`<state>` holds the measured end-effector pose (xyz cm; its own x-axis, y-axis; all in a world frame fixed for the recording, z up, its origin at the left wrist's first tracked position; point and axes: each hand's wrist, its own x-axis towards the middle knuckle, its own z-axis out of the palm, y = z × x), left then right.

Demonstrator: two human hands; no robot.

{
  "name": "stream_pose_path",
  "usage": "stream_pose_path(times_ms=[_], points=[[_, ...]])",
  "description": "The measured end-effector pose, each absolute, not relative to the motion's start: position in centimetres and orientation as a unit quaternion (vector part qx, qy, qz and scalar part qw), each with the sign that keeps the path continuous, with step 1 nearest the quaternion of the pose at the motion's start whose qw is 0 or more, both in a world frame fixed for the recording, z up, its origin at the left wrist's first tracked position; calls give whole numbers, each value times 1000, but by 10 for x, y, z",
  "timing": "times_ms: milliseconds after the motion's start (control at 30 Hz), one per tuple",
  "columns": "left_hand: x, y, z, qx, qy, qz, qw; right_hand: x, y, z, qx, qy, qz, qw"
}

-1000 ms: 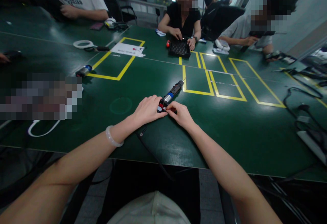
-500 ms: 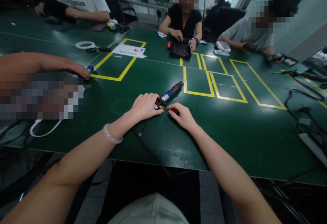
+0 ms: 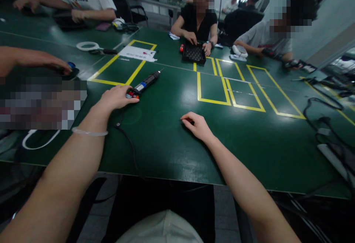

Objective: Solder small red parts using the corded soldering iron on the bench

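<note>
Left hand (image 3: 115, 97) has fingers clamped on the electric screwdriver (image 3: 145, 82) at its butt, nearside of the white sheet (image 3: 134, 52), tip slanting away rightward! Right hand (image 3: 196, 125) rests farther off, fingers slightly apart.

A workshop is suggested by the long green table (image 3: 166, 154), marked off into boxes with yellow tape (image 3: 213, 102); a screwdriver (image 3: 146, 82) and black cables (image 3: 132, 145) are seen there, and several people (image 3: 198, 25) are seated around it.
</note>
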<state>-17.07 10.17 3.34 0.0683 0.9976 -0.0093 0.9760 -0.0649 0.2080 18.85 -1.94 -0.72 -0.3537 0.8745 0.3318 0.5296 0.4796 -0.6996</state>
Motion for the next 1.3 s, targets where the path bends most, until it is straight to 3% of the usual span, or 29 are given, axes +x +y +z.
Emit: stream_pose_path(times_ms=[267,500,833,1067,1167,1300], points=[[-202,102,36,682,730,-30,-28,188,-20,-5,-444,-786,250,350],[-188,86,36,712,691,67,-110,189,-19,-8,-445,-787,251,346],[-185,88,37,719,684,69,-98,189,-19,-6,-445,-788,255,341],[-177,81,38,705,681,162,-115,188,-19,-6,-443,-788,254,343],[-163,79,40,704,669,227,-74,188,-19,-5,-445,-787,256,341],[-123,70,39,750,566,292,182,187,-19,-6,-445,-783,265,346]])
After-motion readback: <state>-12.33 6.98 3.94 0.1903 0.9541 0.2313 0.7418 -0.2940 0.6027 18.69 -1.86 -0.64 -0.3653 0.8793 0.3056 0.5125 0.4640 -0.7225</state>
